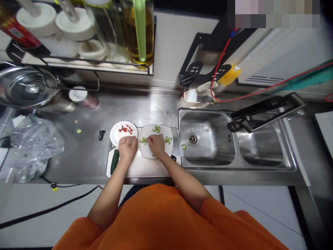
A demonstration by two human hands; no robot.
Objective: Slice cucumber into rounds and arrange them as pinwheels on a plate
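"The curved green cucumber slices [143, 140]?"
"On the square white plate [146, 131], by the right hand [157, 144]. Whether its or the left hand's [127, 148] fingers grip anything, can't tell. Likely slippery, light; pinch edges."

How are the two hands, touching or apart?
Apart. The head view shows the edge of the square plate in the gap between the left hand and right hand.

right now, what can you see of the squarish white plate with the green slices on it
The squarish white plate has rounded corners, a thin dark rim and a ceramic look. It lies flat, right of the round plate, bearing green cucumber-slice pinwheels. The right-hand grip is over it; contact is unclear.
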